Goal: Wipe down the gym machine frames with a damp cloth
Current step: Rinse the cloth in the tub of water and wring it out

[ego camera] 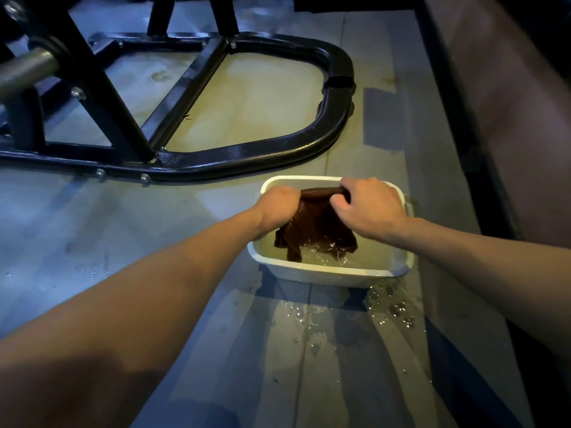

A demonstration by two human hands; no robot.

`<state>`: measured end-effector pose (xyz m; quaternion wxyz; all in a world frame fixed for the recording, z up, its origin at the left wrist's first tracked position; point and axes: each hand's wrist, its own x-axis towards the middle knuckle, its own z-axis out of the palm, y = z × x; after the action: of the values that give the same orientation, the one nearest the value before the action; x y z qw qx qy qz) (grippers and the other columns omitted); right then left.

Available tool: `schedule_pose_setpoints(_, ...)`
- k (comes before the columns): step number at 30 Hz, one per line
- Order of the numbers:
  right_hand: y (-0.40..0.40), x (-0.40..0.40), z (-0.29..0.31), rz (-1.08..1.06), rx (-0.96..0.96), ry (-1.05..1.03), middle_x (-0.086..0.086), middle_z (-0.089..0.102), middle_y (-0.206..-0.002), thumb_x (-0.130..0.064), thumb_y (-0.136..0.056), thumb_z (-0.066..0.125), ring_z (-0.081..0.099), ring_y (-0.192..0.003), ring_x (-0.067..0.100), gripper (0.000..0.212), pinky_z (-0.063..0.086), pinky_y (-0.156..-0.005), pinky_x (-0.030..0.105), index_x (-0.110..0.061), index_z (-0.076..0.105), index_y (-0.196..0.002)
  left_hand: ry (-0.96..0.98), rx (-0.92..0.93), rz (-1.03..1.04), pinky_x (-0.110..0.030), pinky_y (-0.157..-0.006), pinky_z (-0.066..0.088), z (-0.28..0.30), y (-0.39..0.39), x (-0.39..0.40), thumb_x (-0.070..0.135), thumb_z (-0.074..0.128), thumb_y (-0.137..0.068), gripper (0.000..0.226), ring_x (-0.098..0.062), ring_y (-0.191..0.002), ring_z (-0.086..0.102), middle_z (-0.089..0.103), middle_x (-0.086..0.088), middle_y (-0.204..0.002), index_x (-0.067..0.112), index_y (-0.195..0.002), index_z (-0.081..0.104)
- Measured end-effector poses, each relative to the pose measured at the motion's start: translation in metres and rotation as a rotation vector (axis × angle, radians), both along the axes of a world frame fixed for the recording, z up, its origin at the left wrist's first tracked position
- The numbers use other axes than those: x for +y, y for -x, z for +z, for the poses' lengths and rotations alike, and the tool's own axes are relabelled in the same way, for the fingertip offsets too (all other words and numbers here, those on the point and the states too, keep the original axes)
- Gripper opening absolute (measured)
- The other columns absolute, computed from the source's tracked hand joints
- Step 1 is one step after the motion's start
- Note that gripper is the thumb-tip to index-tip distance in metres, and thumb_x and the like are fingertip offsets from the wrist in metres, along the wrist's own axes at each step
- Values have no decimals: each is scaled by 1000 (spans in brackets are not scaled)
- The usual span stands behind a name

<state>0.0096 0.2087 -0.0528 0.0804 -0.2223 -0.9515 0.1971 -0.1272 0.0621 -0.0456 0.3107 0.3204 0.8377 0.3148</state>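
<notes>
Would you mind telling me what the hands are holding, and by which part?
Both the left hand and right hand grip the brown cloth by its bunched top edge, above the white basin.

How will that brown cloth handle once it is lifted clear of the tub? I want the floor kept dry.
The brown cloth is probably floppy: it hangs in loose folds below the left hand and right hand. It looks soaked, so likely heavy and dripping; its lower edge disturbs the water in the white tub. Drops already lie on the floor.
</notes>
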Motion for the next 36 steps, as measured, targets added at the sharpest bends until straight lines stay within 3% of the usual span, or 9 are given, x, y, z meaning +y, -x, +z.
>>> schedule_pose_setpoints(2,-1,0,-1,-34,17,21,-9,64,-84,-42,-104,48,59,-76,9,17,45,-62,27,-30,59,-101,-53,-82,39,-29,-73,45,2,0,2,22,32,-110,34,-16,-79,59,61,-6,-82,14,-89,57)
schedule_pose_setpoints(5,-8,4,-12,34,-41,-207,-8,65,-81,-44,-102,47,63,-75,14,23,49,-63,30,-28,64,-100,51,-166,-76,-27,-77,50,-13,-1,2,26,44,-107,23,-20,-88,65,66,-9,-91,12,-100,61)
schedule_pose_setpoints(10,-18,5,-28,131,-346,-253,2,69,-95,-42,-103,55,60,-83,21,23,52,-72,34,-23,66,-111,413,296,-416,-29,-80,49,-39,-1,-3,26,59,-102,19,-22,-94,62,65,-4,-98,14,-116,65)
schedule_pose_setpoints(15,-20,-4,-35,172,-504,-422,2,70,-106,-38,-101,60,59,-105,22,22,50,-76,34,-23,71,-114,493,265,-498,-33,-89,46,-30,-6,-2,23,51,-106,25,-24,-109,60,64,-5,-111,14,-126,63)
schedule_pose_setpoints(20,-13,3,-8,-23,-358,114,-1,67,-84,-39,-102,50,64,-83,17,27,51,-66,29,-20,68,-94,225,-102,-171,-29,-80,49,-7,1,-6,27,41,-109,29,-19,-90,61,64,-7,-90,12,-98,64)
schedule_pose_setpoints(24,-1,4,21,-246,-111,450,2,69,-84,-46,-104,43,66,-84,19,43,46,-67,31,-17,69,-86,-46,-243,76,-33,-86,53,21,0,-8,29,39,-108,30,-19,-90,66,68,-10,-91,12,-98,61)
schedule_pose_setpoints(27,4,-2,30,-378,17,570,2,63,-78,-47,-98,52,68,-86,28,40,49,-71,35,-14,64,-78,-114,-311,160,-37,-87,58,31,-8,-5,29,41,-107,32,-22,-93,71,74,-12,-92,11,-100,66)
schedule_pose_setpoints(32,5,-37,45,-286,81,822,12,70,-90,-37,-99,60,63,-83,20,29,54,-78,35,-10,70,-95,-236,-602,378,-47,-92,60,39,-30,1,22,43,-107,28,-26,-99,75,79,-12,-93,11,-115,67)
schedule_pose_setpoints(36,6,-47,59,-294,101,1267,7,68,-82,-31,-97,48,60,-71,16,28,51,-70,27,-11,67,-93,-282,-669,388,-46,-88,62,47,-35,0,39,55,-104,34,-29,-99,76,78,-16,-105,10,-113,71)
